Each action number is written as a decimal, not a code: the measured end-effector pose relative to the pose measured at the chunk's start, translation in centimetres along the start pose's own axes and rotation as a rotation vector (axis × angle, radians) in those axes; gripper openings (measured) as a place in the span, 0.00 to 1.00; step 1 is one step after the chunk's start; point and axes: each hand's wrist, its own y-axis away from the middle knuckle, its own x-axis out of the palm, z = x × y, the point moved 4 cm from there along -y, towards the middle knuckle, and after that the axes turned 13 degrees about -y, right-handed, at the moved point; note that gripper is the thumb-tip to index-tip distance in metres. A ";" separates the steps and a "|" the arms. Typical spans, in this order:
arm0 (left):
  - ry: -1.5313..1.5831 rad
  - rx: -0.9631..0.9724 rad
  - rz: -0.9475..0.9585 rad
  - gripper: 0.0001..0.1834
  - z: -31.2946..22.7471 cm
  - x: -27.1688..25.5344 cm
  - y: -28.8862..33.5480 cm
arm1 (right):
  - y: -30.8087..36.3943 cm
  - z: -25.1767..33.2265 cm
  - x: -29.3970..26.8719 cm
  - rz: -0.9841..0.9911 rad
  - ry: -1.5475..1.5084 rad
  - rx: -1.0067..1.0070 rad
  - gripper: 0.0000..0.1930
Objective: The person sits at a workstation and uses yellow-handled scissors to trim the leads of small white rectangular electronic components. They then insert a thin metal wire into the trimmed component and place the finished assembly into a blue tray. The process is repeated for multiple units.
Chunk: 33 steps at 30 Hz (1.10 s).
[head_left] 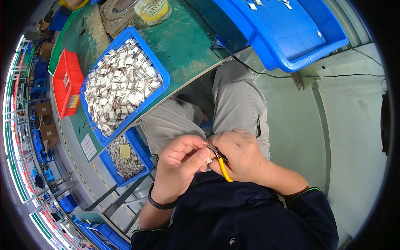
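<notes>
Over my lap, my left hand [178,163] pinches a small white part [208,160] between thumb and fingers. My right hand [241,153] is wrapped round yellow-handled hand pliers [225,170]. The metal jaws meet the left fingertips at the small part; whether they are cutters or plain pliers I cannot tell. Most of the part is hidden by my fingers. Ahead to the left, a blue bin [166,79] on the table is heaped with similar small white parts with thin wires.
A green table [187,54] spans the far side, its edge beyond my knees. A red bin [62,93] stands left of the heaped bin. Below is another blue bin [146,166] of small parts. A large blue tray [287,41] juts out far right, a black cable [283,76] beneath it.
</notes>
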 end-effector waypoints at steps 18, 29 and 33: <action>-0.367 0.133 -0.254 0.08 -1.2 0.4 0.9 | -0.5 0.1 -0.6 -0.015 -0.002 0.046 0.18; -0.223 0.137 -0.204 0.07 -1.1 0.6 1.0 | 0.0 0.3 0.3 -0.064 0.073 0.029 0.16; -0.199 0.117 -0.190 0.07 -0.6 0.5 1.0 | 0.0 0.4 0.3 -0.071 0.075 0.030 0.14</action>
